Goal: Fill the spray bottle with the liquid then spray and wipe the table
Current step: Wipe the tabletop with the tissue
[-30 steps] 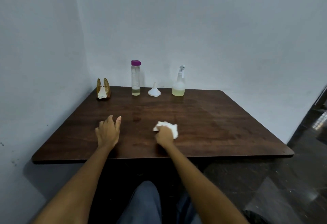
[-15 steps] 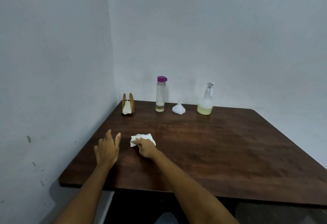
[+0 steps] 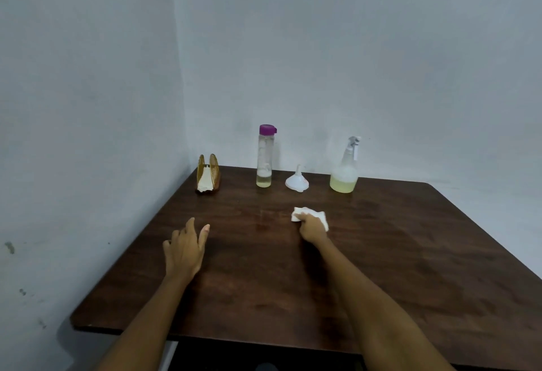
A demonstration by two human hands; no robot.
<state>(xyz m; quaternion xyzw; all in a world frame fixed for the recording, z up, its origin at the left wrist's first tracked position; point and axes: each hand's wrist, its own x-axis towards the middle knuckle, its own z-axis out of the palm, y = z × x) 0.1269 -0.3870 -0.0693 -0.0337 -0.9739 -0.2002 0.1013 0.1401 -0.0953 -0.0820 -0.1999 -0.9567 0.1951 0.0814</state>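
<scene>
Wipe pass in progress. My right hand has its grip closed on the crumpled white tissue, pressed to the wooden surface. Half a second ago the tissue sat close beside my left hand; now it's well to the right of it and further out, so the stroke ran left to right. My read: spraying is done, wiping is midway, right half still to cover.

Left hand rests flat on the surface, fingers straight, holding nothing.

Beyond the right grip, at the back edge: spray bottle, part full of yellowish liquid, head on. Left of it a white funnel, then the purple-capped bottle, nearly drained. Amber napkin holder sits beyond the left hand.

No brand, label or writing readable on anything.
</scene>
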